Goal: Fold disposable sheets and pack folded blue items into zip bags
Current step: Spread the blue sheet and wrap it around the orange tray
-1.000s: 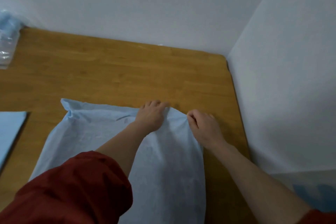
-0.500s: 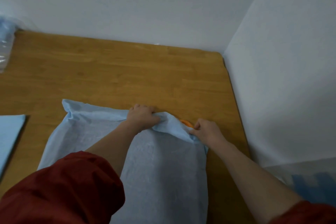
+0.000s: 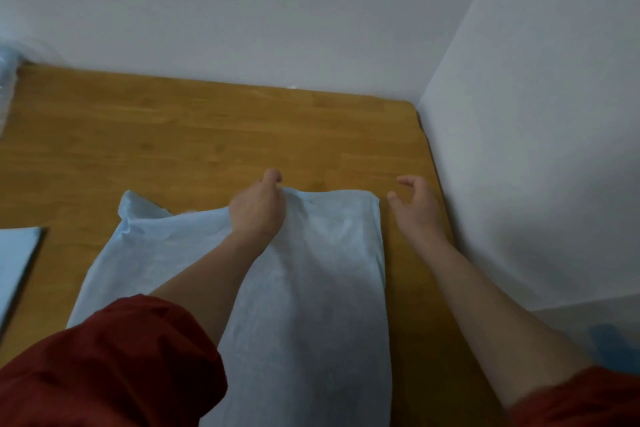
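At the far edge of the pale blue disposable sheet [image 3: 311,288], the left hand [image 3: 258,211] closes its grip on the fabric, fingers curled over the hem. Just beside the sheet's far right corner, the right hand [image 3: 415,208] hovers, grip loosely open, holding nothing. The sheet lies spread on the wooden counter [image 3: 207,132]. At far left sit clear plastic bags [image 3: 7,87], contents blurred.

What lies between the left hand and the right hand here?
Head view: the far right corner of the sheet, then a bare strip of table before the right hand.
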